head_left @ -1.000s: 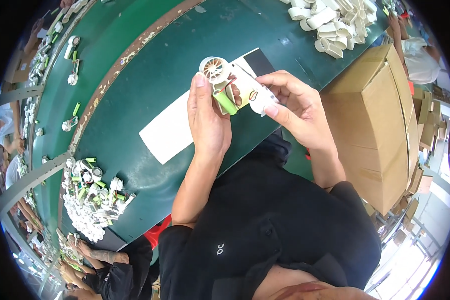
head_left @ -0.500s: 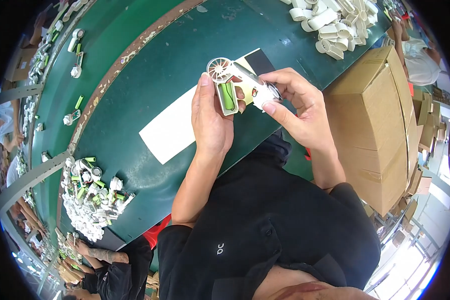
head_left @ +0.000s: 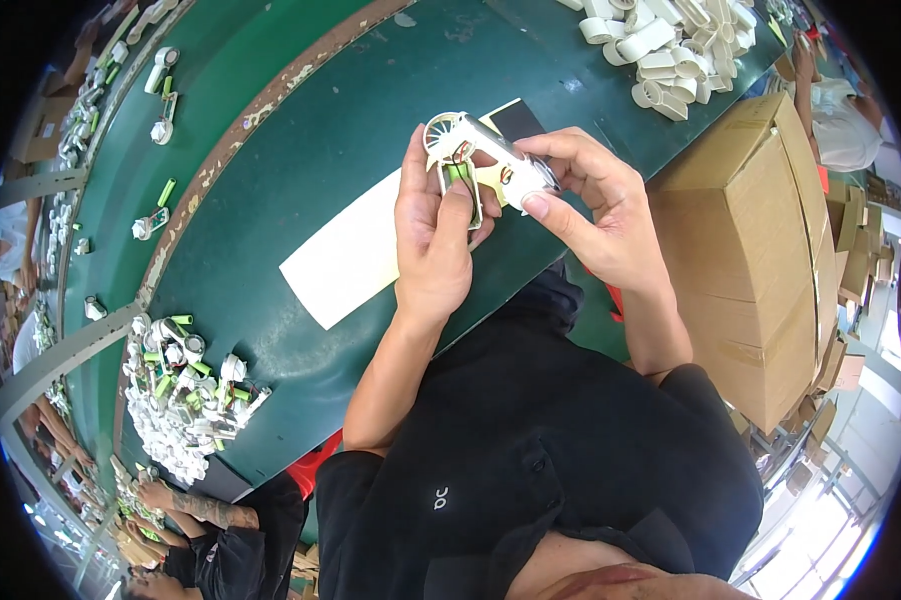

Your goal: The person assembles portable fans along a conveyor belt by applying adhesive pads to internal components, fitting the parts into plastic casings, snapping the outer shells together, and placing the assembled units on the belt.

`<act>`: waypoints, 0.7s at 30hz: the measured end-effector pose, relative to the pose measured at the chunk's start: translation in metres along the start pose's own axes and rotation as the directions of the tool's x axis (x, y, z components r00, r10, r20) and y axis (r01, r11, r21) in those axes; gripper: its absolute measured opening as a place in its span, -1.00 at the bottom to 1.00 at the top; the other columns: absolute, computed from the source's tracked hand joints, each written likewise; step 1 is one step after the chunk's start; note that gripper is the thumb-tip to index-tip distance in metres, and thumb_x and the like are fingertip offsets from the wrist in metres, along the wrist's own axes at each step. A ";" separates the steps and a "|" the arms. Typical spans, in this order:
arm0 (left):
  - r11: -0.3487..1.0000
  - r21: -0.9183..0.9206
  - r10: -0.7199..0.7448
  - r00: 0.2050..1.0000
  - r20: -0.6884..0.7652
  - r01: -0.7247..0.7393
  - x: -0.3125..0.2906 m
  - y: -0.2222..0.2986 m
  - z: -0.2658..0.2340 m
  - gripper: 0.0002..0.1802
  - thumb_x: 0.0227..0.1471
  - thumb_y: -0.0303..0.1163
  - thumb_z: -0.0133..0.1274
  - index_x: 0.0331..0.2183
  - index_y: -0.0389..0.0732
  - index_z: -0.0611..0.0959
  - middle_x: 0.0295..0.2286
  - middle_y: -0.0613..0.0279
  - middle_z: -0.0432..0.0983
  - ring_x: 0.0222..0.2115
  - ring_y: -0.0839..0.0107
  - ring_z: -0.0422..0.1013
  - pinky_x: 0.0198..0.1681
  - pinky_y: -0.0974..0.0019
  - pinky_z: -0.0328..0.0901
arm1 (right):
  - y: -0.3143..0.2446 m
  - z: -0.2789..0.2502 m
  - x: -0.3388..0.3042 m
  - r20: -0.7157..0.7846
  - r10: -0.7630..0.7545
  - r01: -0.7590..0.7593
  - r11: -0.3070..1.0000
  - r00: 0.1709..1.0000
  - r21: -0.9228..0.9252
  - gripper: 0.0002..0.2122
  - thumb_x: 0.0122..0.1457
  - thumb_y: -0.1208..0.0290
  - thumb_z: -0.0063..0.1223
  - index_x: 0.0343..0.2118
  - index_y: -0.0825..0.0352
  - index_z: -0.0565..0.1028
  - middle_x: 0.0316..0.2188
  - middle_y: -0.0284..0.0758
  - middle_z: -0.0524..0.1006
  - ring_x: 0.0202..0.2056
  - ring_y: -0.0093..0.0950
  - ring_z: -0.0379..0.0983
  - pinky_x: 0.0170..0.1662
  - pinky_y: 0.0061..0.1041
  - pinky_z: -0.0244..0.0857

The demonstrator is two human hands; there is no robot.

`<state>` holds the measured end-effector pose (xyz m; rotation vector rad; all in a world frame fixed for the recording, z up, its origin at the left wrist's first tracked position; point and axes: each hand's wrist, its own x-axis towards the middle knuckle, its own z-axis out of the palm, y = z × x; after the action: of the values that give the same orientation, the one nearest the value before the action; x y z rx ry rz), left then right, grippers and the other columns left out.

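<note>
Presently my left hand (head_left: 434,245) grips a white plastic frame (head_left: 475,203) with a round spoked grille (head_left: 442,133), thumb over its green cylinder (head_left: 458,172). My right hand (head_left: 609,215) pinches a white rounded plastic casing (head_left: 524,178) just beside it, both above a long pale paper sheet (head_left: 343,258).

A workbench (head_left: 341,120) between a conveyor belt (head_left: 201,60) on the left and a cardboard box (head_left: 731,250) on the right.
On the bench, a heap of fan assemblies (head_left: 186,400) lies near left, a pile of plastic housings (head_left: 681,55) far right, a flat sheet (head_left: 336,265) between; above it, a handheld fan (head_left: 493,143) between left hand (head_left: 436,240) and right hand (head_left: 608,210).
</note>
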<state>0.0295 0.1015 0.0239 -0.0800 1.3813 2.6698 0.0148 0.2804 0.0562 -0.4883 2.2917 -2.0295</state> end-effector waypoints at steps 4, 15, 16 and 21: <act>0.981 0.158 0.109 0.994 0.021 -0.111 -0.001 -0.007 -0.006 -0.34 0.41 -0.45 -0.22 0.40 -0.33 -0.01 -0.09 0.15 0.50 -0.43 0.62 0.33 -0.40 0.51 0.29 | -0.002 0.000 0.001 0.004 -0.010 0.010 1.000 1.000 -0.026 -0.65 0.17 0.56 0.28 0.03 0.40 0.56 -0.18 -0.32 0.53 -0.23 -0.54 0.44 -0.14 -0.52 0.37; 0.980 0.191 0.049 0.999 -0.012 -0.046 0.002 0.002 -0.004 -0.45 0.36 -0.46 -0.25 0.32 -0.35 0.21 -0.20 0.21 0.52 -0.49 0.64 0.31 -0.44 0.52 0.24 | -0.005 -0.003 0.005 0.000 -0.083 0.081 0.972 0.997 -0.220 -0.65 0.14 0.57 0.30 0.01 0.40 0.56 -0.19 -0.27 0.57 -0.27 -0.49 0.51 -0.16 -0.49 0.43; 0.993 0.116 -0.019 1.000 0.013 0.018 0.003 0.002 -0.007 -0.48 0.34 -0.43 -0.26 0.27 -0.34 0.29 -0.22 0.24 0.52 -0.50 0.64 0.31 -0.45 0.53 0.20 | -0.003 -0.003 0.006 -0.002 -0.078 0.076 0.973 0.997 -0.220 -0.65 0.14 0.57 0.30 0.01 0.40 0.56 -0.19 -0.27 0.57 -0.27 -0.49 0.51 -0.16 -0.49 0.43; 0.997 -0.002 -0.079 0.995 0.057 0.079 -0.001 0.003 -0.016 -0.45 0.29 -0.25 -0.23 0.23 -0.28 0.34 -0.25 0.31 0.49 -0.47 0.60 0.32 -0.45 0.52 0.14 | -0.002 -0.005 0.005 0.009 -0.059 0.059 0.975 0.998 -0.214 -0.65 0.13 0.58 0.30 0.01 0.40 0.56 -0.20 -0.27 0.57 -0.27 -0.48 0.52 -0.15 -0.48 0.44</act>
<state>0.0303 0.0872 0.0171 -0.0570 1.3272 2.5895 0.0092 0.2832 0.0599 -0.5753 2.5382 -1.8118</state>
